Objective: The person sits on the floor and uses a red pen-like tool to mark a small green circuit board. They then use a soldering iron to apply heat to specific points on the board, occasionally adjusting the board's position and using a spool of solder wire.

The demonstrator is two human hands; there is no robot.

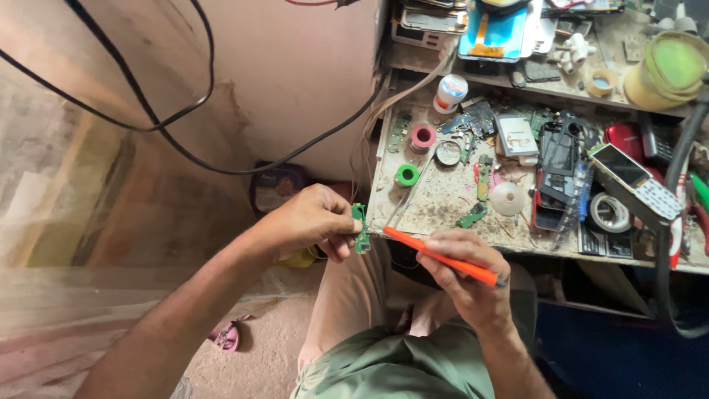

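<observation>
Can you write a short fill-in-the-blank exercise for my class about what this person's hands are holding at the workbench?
1. The left hand pinches a small ____ circuit board.
2. The right hand grips a tool with an ____ handle.
3. The tool's tip points toward the ____ held in the left hand.
4. On the workbench, a green roll lies beside a ____ roll.

Missing words: green; orange; circuit board; pink

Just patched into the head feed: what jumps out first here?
Centre frame, the left hand pinches a small green circuit board while the right hand holds an orange tool pointed at it. Behind them, upper right, a grimy workbench is crowded with phone parts, tape rolls and a keypad phone.
</observation>
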